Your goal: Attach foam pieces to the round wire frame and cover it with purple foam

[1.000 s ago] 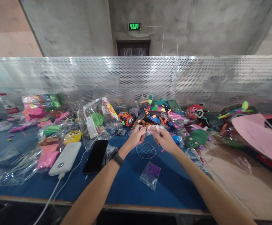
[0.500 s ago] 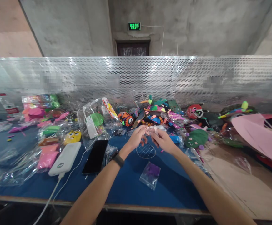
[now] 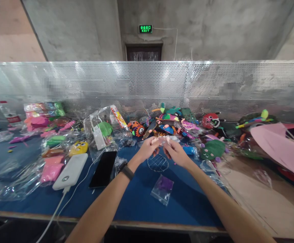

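Note:
My left hand [image 3: 148, 149] and my right hand [image 3: 174, 152] meet above the blue table, fingers closed in a pinch. Between the fingertips is a small, crinkled clear plastic bag [image 3: 164, 139] with something pale pink at it; fingers partly hide it, so its contents are hard to tell. Just below the hands lies a round wire frame [image 3: 158, 170] with crossing strands. Nearer to me, a small zip bag [image 3: 164, 198] holds a flat purple piece [image 3: 166, 183]. A black band [image 3: 127, 171] circles my left wrist.
Left of my arms lie a black phone [image 3: 103, 169] and a white power bank [image 3: 70, 171] with a cable. Colourful clay figures [image 3: 171, 122] are heaped behind the hands. A green figure [image 3: 212, 150] and a brown board [image 3: 261, 195] are at right. A perforated metal screen [image 3: 147, 81] stands behind.
My fingers have shifted slightly around the plastic bag, with the hands a little further apart. Everything on the table stays as it was.

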A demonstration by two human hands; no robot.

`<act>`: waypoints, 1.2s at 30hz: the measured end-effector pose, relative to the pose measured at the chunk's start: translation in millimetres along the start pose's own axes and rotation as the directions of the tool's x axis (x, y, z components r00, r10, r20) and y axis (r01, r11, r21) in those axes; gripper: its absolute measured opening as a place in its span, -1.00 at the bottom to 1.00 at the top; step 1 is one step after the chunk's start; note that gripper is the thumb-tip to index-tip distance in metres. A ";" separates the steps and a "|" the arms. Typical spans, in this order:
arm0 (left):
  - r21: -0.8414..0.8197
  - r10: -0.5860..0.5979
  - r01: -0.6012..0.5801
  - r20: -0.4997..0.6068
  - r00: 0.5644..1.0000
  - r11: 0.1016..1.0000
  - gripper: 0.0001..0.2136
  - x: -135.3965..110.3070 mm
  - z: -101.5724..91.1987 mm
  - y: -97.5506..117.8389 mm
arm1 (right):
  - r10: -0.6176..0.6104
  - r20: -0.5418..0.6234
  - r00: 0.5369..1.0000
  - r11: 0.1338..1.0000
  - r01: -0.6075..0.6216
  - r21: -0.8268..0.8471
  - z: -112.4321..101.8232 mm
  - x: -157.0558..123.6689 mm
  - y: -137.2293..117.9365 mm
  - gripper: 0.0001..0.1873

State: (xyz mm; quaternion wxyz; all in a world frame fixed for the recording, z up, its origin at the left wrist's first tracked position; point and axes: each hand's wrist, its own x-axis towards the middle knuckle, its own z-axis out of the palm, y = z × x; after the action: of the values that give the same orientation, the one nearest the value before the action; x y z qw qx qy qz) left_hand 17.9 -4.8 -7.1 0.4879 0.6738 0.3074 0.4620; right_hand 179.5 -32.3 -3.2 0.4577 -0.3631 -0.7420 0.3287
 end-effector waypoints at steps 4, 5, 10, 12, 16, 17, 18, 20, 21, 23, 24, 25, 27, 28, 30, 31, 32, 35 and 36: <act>-0.051 0.015 -0.015 0.006 1.000 0.999 -0.69 -0.9 2.1 2.5 | 0.002 -0.056 0.998 1.000 -0.002 0.005 -0.5 0.4 2.8 -0.71; -0.053 0.009 -0.009 0.003 1.000 0.999 -0.69 -1.2 2.6 3.1 | 0.008 -0.066 0.998 1.000 -0.008 0.004 -1.0 0.8 3.8 -0.71; -0.082 -0.027 0.027 -0.009 1.000 0.996 -0.72 -1.3 3.7 5.1 | 0.055 -0.103 0.993 0.998 -0.054 0.015 -4.4 3.4 7.8 -0.71; -0.116 -0.040 0.039 0.000 0.999 0.993 -0.71 -1.3 3.4 5.6 | 0.085 -0.101 0.991 0.995 -0.080 0.056 -5.5 4.6 8.2 -0.73; -0.169 -0.058 0.067 0.057 0.997 0.983 -0.67 -1.9 1.4 6.6 | 0.106 -0.058 0.993 0.990 -0.100 0.098 -6.5 6.4 10.0 -0.77; -0.186 -0.060 0.073 0.074 0.995 0.980 -0.67 -1.9 0.7 6.6 | 0.106 -0.049 0.993 0.990 -0.101 0.098 -6.7 6.6 11.0 -0.79; -0.204 -0.062 0.079 0.090 0.994 0.976 -0.67 -1.9 0.2 6.5 | 0.107 -0.044 0.993 0.990 -0.102 0.097 -6.8 6.7 12.1 -0.81; -0.225 -0.071 0.096 0.114 0.991 0.970 -0.68 -1.7 0.0 5.6 | 0.097 -0.042 0.994 0.993 -0.094 0.075 -6.9 6.5 14.1 -0.82; -0.222 -0.076 0.101 0.116 0.990 0.970 -0.68 -1.5 0.3 4.8 | 0.087 -0.040 0.995 0.995 -0.085 0.051 -6.9 6.1 14.5 -0.82; -0.182 -0.078 0.092 0.082 0.994 0.979 -0.67 -1.3 2.2 2.9 | 0.060 -0.028 0.998 0.998 -0.061 -0.027 -6.2 4.8 13.6 -0.80; -0.144 -0.076 0.082 0.047 0.996 0.986 -0.65 -1.3 3.7 1.7 | 0.043 -0.020 0.999 0.996 -0.044 -0.076 -5.5 3.9 12.1 -0.79; -0.097 -0.070 0.070 0.004 0.998 0.993 -0.63 -1.5 5.3 0.3 | 0.026 -0.010 1.000 0.992 -0.027 -0.125 -4.5 2.8 10.2 -0.77; 0.017 -0.046 0.048 -0.082 0.996 0.999 -0.61 -2.4 8.5 -2.5 | -0.014 0.025 1.000 0.981 0.019 -0.195 -1.8 0.7 5.9 -0.75; 0.073 -0.027 0.035 -0.114 0.993 0.997 -0.61 -3.1 9.8 -3.8 | -0.036 0.053 0.998 0.977 0.046 -0.208 -0.2 -0.2 3.9 -0.73; 0.163 0.025 0.001 -0.157 0.987 0.987 -0.61 -4.8 11.6 -5.9 | -0.066 0.117 0.991 0.975 0.088 -0.202 3.2 -1.6 1.6 -0.71; 0.194 0.053 -0.019 -0.169 0.984 0.981 -0.61 -5.5 12.1 -6.5 | -0.069 0.136 0.988 0.977 0.095 -0.193 4.6 -2.0 1.2 -0.70; 0.220 0.077 -0.037 -0.178 0.981 0.975 -0.61 -6.1 12.3 -6.9 | -0.065 0.145 0.987 0.979 0.091 -0.184 5.9 -2.2 1.4 -0.70; 0.254 0.110 -0.056 -0.202 0.973 0.965 -0.61 -5.5 11.9 -8.1 | -0.032 0.132 0.991 0.986 0.053 -0.160 8.3 -2.4 2.9 -0.69; 0.242 0.099 -0.047 -0.208 0.973 0.969 -0.61 -4.3 11.6 -9.0 | -0.027 0.129 0.991 0.987 0.046 -0.152 8.9 -2.4 3.2 -0.69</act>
State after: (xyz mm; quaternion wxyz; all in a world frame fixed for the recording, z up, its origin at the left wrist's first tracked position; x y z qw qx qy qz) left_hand 27.3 -9.8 -18.1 0.3501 0.6829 0.3866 0.5115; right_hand 172.9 -34.0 -10.2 0.3864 -0.3623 -0.7992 0.2843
